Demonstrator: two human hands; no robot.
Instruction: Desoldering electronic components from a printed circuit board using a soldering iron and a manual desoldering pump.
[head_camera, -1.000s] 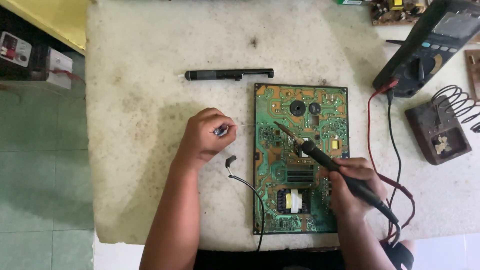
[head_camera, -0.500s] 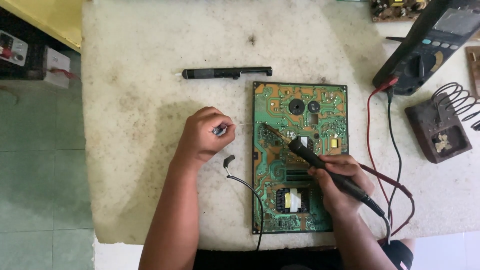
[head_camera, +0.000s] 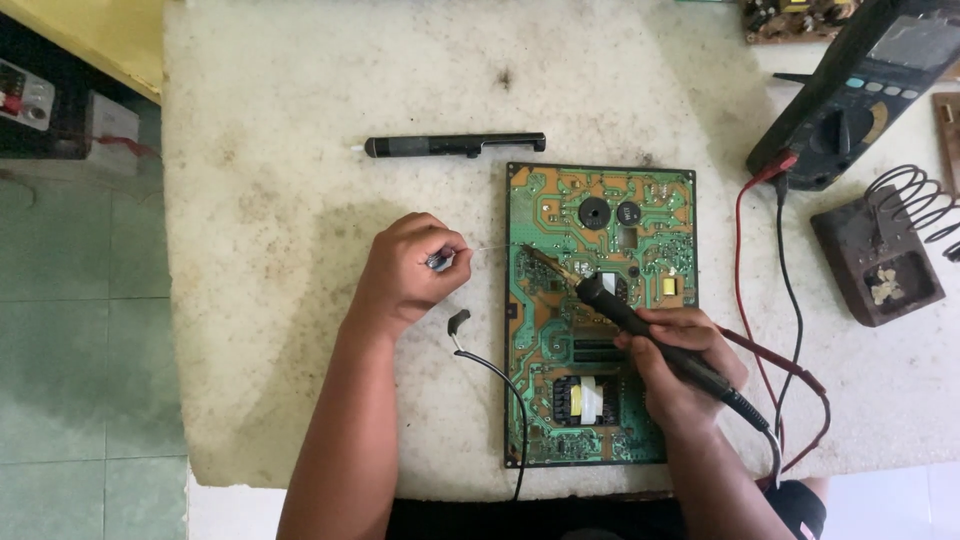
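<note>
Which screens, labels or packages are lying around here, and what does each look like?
Meter: top right corner of the table, dark case, grey rectangular screen, round dial, red and black leads plugged in.
Small device: far left edge, off the table, pale front with a red spot, too small to tell more.
No packages or signs show.

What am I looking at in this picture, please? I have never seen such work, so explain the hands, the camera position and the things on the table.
The camera sits on a person's head and looks down at their two bare hands over a worn white table. The right hand holds a soldering iron, its tip resting on a green circuit board that lies flat. The left hand pinches a thin solder wire that points toward the tip. Above lies a black pen-shaped tool. At right stand a multimeter with red and black leads, and a brown iron stand with a coiled spring.
</note>
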